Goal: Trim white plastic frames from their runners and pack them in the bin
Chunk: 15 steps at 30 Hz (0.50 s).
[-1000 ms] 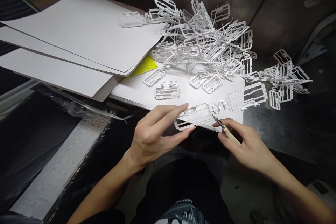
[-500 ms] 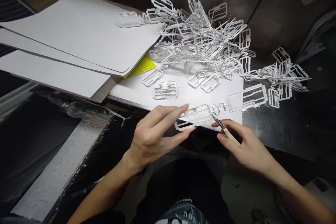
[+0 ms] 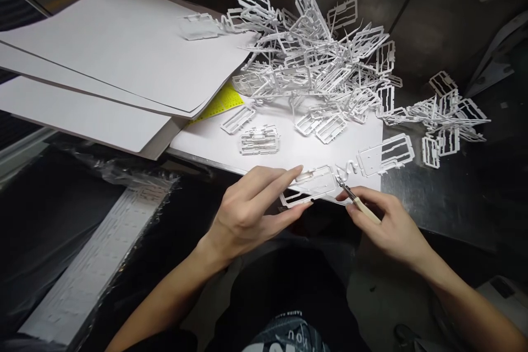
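My left hand pinches a white plastic frame between thumb and fingers, over the front edge of the table. In my right hand is a pair of nippers with cream handles and metal jaws. The jaw tips are at the frame's right end, beside a curved white runner. Past that runner lies a second white frame of the same kind; whether the runner still joins the two is too small to tell. A small stack of white frames lies beyond my left fingers.
A tangled heap of white plastic frames covers the back of the table, with a smaller heap at right. Large white sheets overlap at left, above a yellow perforated piece. A plastic-lined container holds stacked white parts.
My left hand and its frame have shifted slightly right. The nippers' jaws have moved a little up and right, closer in at the frame's end.
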Each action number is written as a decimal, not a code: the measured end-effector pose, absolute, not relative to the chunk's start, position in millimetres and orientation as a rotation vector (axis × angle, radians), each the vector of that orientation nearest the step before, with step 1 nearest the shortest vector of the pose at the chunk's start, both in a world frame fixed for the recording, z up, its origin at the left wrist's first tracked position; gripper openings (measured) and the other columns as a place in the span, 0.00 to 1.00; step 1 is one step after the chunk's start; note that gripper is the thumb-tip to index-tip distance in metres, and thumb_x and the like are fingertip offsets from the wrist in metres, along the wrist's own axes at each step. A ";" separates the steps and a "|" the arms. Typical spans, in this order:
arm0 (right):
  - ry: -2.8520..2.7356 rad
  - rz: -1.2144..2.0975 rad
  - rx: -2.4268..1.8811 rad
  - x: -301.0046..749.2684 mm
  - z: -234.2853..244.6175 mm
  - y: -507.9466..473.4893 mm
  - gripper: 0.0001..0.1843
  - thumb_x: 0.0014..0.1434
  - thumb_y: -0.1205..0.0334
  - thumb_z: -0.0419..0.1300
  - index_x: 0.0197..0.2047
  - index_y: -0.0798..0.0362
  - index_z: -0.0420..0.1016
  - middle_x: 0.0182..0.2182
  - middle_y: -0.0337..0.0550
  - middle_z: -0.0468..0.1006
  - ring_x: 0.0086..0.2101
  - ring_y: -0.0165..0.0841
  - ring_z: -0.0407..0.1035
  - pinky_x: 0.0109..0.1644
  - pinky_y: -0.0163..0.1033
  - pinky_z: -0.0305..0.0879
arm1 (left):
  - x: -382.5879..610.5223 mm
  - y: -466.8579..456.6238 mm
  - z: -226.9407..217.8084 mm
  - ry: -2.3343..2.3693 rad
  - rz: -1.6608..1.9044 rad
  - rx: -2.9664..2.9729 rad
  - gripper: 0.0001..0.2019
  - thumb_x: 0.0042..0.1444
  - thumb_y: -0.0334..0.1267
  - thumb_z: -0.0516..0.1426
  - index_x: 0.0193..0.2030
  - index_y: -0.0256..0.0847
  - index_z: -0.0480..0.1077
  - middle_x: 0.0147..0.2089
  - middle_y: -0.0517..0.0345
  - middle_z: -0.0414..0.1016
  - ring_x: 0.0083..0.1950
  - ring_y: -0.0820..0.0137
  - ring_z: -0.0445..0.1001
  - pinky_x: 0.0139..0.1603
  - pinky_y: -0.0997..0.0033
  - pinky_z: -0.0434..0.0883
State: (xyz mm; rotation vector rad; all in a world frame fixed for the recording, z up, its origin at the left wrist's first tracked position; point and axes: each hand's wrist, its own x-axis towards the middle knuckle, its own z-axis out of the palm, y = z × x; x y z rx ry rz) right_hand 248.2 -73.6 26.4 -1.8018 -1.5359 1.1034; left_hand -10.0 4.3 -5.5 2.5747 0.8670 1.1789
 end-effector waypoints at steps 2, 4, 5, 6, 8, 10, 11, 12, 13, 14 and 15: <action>-1.507 1.118 -1.829 250.4 21.9 -72.3 0.15 0.61 0.53 0.60 0.44 0.49 0.85 0.34 0.38 0.81 0.33 0.39 0.73 0.34 0.38 0.62 | -8.4 5.4 -8.5 0.884 1.158 2.571 0.26 0.62 0.37 0.69 0.65 0.39 0.71 0.48 0.49 0.82 0.46 0.64 0.81 0.52 0.65 0.79; -1.482 1.123 -1.848 252.6 16.5 -70.8 0.15 0.59 0.53 0.60 0.42 0.49 0.85 0.33 0.38 0.81 0.34 0.40 0.73 0.32 0.38 0.61 | -5.8 6.4 -13.1 0.900 1.157 2.558 0.25 0.62 0.38 0.69 0.64 0.37 0.72 0.47 0.50 0.81 0.45 0.65 0.80 0.52 0.66 0.78; -1.474 1.120 -1.854 253.5 13.7 -69.9 0.15 0.58 0.53 0.60 0.41 0.49 0.85 0.33 0.38 0.81 0.35 0.40 0.74 0.32 0.38 0.61 | -4.1 6.8 -15.9 0.905 1.157 2.551 0.24 0.63 0.38 0.69 0.63 0.36 0.72 0.46 0.50 0.81 0.45 0.65 0.80 0.51 0.66 0.78; -1.467 1.114 -1.857 254.3 10.9 -69.0 0.14 0.58 0.53 0.59 0.40 0.49 0.85 0.34 0.38 0.82 0.37 0.42 0.75 0.33 0.38 0.61 | -2.4 7.2 -18.8 0.909 1.155 2.545 0.24 0.63 0.38 0.69 0.63 0.36 0.73 0.46 0.50 0.81 0.45 0.65 0.80 0.51 0.66 0.78; -1.464 1.103 -1.865 255.1 6.0 -67.0 0.14 0.58 0.53 0.59 0.38 0.49 0.84 0.36 0.39 0.83 0.40 0.43 0.76 0.35 0.39 0.62 | 1.1 7.7 -24.5 0.911 1.140 2.534 0.23 0.63 0.38 0.68 0.63 0.35 0.73 0.46 0.49 0.81 0.46 0.64 0.80 0.51 0.65 0.78; -1.465 1.096 -1.874 255.3 2.2 -65.9 0.13 0.58 0.52 0.59 0.36 0.49 0.83 0.35 0.39 0.83 0.39 0.43 0.76 0.36 0.39 0.63 | 3.5 8.5 -29.2 0.910 1.124 2.527 0.23 0.63 0.38 0.68 0.62 0.34 0.73 0.46 0.49 0.81 0.46 0.63 0.80 0.51 0.64 0.78; -1.466 1.094 -1.878 255.2 0.9 -66.0 0.13 0.59 0.52 0.59 0.36 0.49 0.83 0.34 0.39 0.82 0.39 0.43 0.75 0.36 0.39 0.62 | 3.8 9.1 -31.0 0.910 1.113 2.525 0.23 0.63 0.38 0.68 0.62 0.34 0.73 0.47 0.48 0.81 0.47 0.62 0.80 0.51 0.64 0.78; -1.467 1.087 -1.886 255.0 0.0 -66.4 0.13 0.60 0.51 0.59 0.36 0.48 0.82 0.33 0.39 0.82 0.37 0.42 0.75 0.36 0.39 0.62 | 3.3 10.2 -32.5 0.919 1.102 2.523 0.23 0.63 0.38 0.68 0.62 0.34 0.73 0.47 0.48 0.81 0.47 0.62 0.80 0.52 0.63 0.78; -1.466 1.068 -1.899 254.9 -0.4 -67.2 0.13 0.60 0.50 0.59 0.36 0.48 0.81 0.33 0.38 0.81 0.36 0.41 0.75 0.35 0.39 0.62 | 1.9 11.8 -33.6 0.938 1.087 2.524 0.23 0.63 0.38 0.68 0.62 0.34 0.73 0.48 0.47 0.81 0.48 0.61 0.80 0.53 0.63 0.78; -1.462 1.032 -1.918 254.9 -0.5 -68.2 0.13 0.61 0.49 0.60 0.36 0.48 0.81 0.31 0.38 0.80 0.34 0.39 0.74 0.33 0.39 0.61 | -0.7 14.0 -34.6 0.972 1.074 2.530 0.22 0.64 0.39 0.67 0.62 0.34 0.73 0.49 0.47 0.80 0.48 0.61 0.80 0.53 0.62 0.78; -1.455 0.979 -1.940 255.0 -0.1 -69.2 0.13 0.62 0.49 0.60 0.37 0.48 0.80 0.29 0.37 0.79 0.31 0.38 0.72 0.32 0.38 0.60 | -4.3 16.8 -35.6 1.024 1.063 2.541 0.22 0.64 0.39 0.67 0.62 0.34 0.73 0.49 0.47 0.80 0.49 0.60 0.79 0.53 0.61 0.78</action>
